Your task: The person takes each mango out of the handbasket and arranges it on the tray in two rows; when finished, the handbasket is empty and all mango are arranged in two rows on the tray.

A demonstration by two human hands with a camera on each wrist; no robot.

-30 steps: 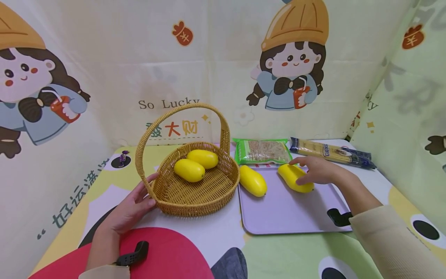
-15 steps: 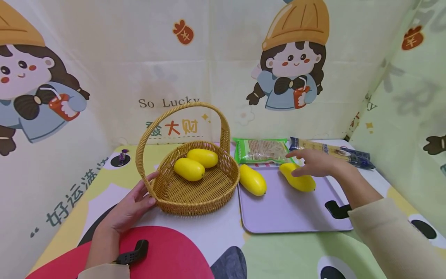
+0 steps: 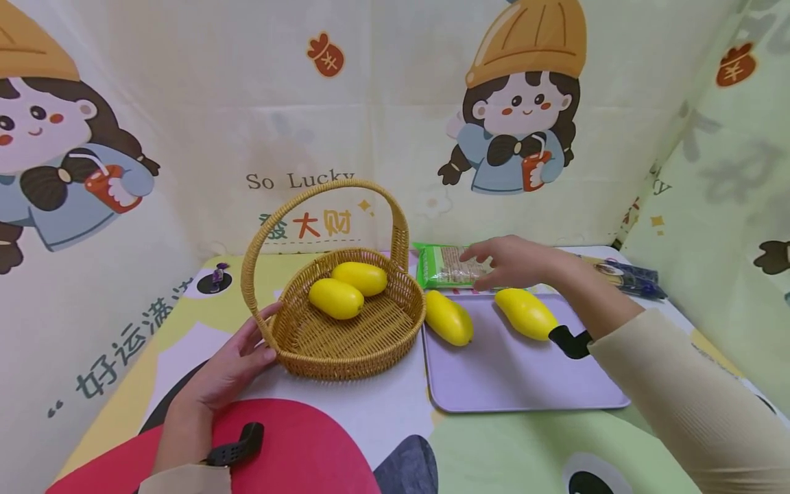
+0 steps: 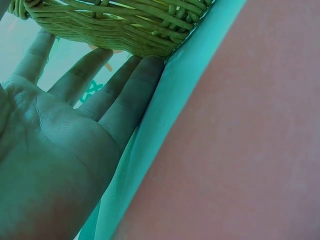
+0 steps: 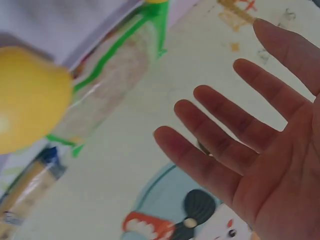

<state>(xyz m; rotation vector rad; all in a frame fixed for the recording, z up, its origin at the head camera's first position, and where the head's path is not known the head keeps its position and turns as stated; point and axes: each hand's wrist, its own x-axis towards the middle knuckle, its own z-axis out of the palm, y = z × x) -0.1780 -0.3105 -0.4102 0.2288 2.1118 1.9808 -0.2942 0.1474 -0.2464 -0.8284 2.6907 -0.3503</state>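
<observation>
A wicker basket point(image 3: 348, 368) with a tall arched handle holds two yellow oblong fruits, a front one point(image 3: 336, 299) and a back one point(image 3: 364, 278). My left hand point(image 3: 223, 370) touches the basket's left side; in the left wrist view its straight fingers point(image 4: 132, 92) reach the woven wall. To the right, a lilac tray point(image 3: 524, 381) bears a left yellow fruit point(image 3: 449, 319) and a right yellow fruit point(image 3: 524, 313). My right hand point(image 3: 518, 262) is in the air over the tray's back edge, fingers spread and holding nothing; the right wrist view shows its bare palm point(image 5: 280, 175).
Behind the tray lies a green-edged clear food packet point(image 3: 446, 267), partly covered by my right hand. A long blue-ended pasta packet point(image 3: 632, 278) lies at the back right, partly behind my arm. A small purple wrapped candy point(image 3: 218, 276) sits at the back left.
My right hand has come off the right yellow fruit, risen and moved left toward the green-edged packet. That fruit stays on the tray. The left hand and basket have not moved.
</observation>
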